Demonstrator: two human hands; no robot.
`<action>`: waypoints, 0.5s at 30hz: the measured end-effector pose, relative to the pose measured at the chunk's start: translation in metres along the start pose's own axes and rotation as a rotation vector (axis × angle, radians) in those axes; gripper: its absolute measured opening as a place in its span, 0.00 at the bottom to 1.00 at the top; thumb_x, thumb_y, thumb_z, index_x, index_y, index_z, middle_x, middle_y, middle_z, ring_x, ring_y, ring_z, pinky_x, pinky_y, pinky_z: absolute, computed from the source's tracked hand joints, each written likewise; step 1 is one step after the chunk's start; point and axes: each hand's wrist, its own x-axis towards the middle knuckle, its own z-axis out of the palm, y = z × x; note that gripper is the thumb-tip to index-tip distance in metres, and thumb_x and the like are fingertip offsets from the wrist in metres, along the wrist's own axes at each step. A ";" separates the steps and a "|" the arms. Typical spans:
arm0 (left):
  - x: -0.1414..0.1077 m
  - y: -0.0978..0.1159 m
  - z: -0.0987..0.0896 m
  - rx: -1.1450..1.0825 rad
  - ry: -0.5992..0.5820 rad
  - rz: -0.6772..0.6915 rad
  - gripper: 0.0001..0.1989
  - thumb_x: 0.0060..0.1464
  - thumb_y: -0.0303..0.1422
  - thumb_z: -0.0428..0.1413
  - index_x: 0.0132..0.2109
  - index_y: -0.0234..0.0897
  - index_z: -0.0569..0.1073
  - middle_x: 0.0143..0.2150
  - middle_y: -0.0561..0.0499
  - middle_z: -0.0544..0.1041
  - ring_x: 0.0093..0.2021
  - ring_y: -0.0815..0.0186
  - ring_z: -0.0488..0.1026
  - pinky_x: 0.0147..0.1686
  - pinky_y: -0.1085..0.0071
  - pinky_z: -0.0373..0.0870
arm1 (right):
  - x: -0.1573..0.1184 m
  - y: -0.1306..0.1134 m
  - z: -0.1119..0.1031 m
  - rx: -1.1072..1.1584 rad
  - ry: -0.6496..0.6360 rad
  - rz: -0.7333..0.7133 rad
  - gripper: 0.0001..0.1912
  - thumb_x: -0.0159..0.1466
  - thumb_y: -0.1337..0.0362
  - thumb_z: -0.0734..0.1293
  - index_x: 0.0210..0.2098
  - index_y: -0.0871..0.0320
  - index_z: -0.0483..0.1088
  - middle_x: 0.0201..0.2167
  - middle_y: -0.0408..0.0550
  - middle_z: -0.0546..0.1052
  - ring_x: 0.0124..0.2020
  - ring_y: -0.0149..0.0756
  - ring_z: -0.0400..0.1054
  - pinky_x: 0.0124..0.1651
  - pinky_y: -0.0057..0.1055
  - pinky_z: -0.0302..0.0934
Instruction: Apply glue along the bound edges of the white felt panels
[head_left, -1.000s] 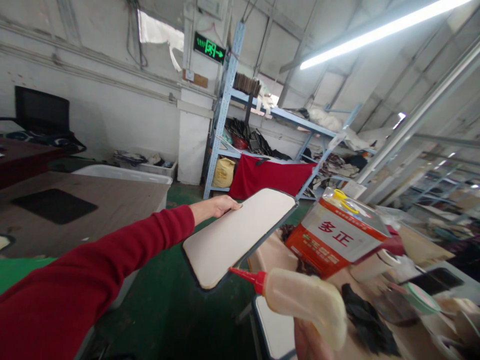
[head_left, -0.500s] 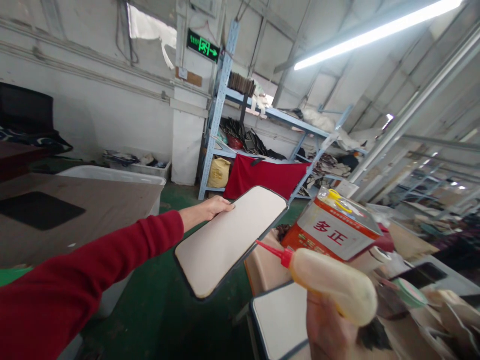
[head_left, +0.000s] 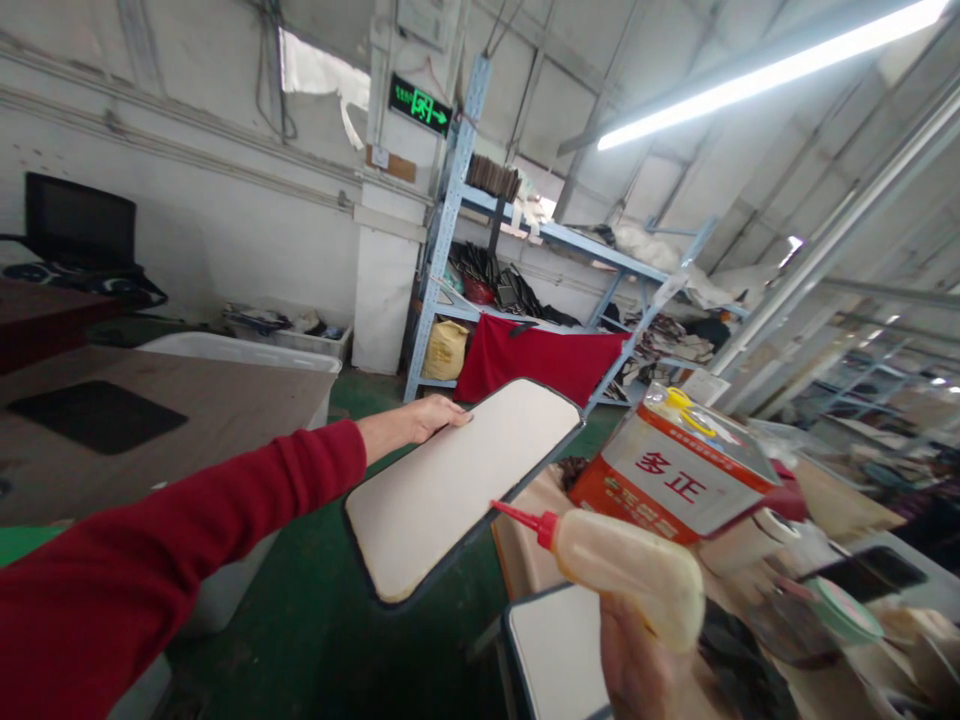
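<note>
My left hand [head_left: 437, 418] grips the upper left edge of a long white panel [head_left: 465, 490] with rounded corners and a dark rim, held tilted in the air above the green floor. In my right hand [head_left: 637, 655] is a translucent squeeze bottle [head_left: 626, 565] with a pale yellowish content and a red pointed nozzle [head_left: 525, 517]. The nozzle's tip lies at the panel's lower right edge; whether it touches I cannot tell. Below the bottle, a second white panel [head_left: 559, 650] with a dark rim lies by the table, partly covered by my right hand.
An orange and white metal can [head_left: 675, 465] with a yellow handle stands on the cluttered table at right, beside a white roll [head_left: 746, 540] and a green-lidded jar [head_left: 844, 610]. A brown table [head_left: 247, 400] is at left. Behind stands a blue shelf rack [head_left: 442, 250].
The bottle in my right hand has moved left, bringing its nozzle to the panel's edge. My left hand holds the panel almost in place. The camera view has shifted slightly.
</note>
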 end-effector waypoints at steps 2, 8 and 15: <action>-0.001 0.001 0.000 -0.003 0.020 -0.006 0.09 0.31 0.29 0.66 0.22 0.30 0.74 0.20 0.48 0.76 0.20 0.65 0.71 0.27 0.67 0.68 | -0.004 0.004 -0.001 0.055 -0.017 0.018 0.35 0.44 0.68 0.75 0.52 0.54 0.64 0.37 0.44 0.77 0.36 0.33 0.71 0.39 0.27 0.67; -0.004 0.002 -0.002 -0.007 0.050 -0.004 0.08 0.33 0.26 0.65 0.22 0.30 0.74 0.19 0.48 0.76 0.20 0.66 0.71 0.27 0.68 0.69 | -0.012 0.021 -0.020 0.014 -0.071 0.136 0.34 0.46 0.66 0.74 0.52 0.57 0.64 0.36 0.48 0.77 0.34 0.36 0.72 0.38 0.30 0.67; -0.005 0.002 -0.003 0.005 0.082 -0.005 0.08 0.35 0.27 0.66 0.21 0.30 0.73 0.19 0.49 0.75 0.20 0.66 0.70 0.30 0.66 0.70 | -0.020 0.030 -0.029 0.058 -0.174 0.170 0.36 0.47 0.67 0.73 0.54 0.54 0.61 0.35 0.48 0.78 0.34 0.39 0.72 0.36 0.34 0.68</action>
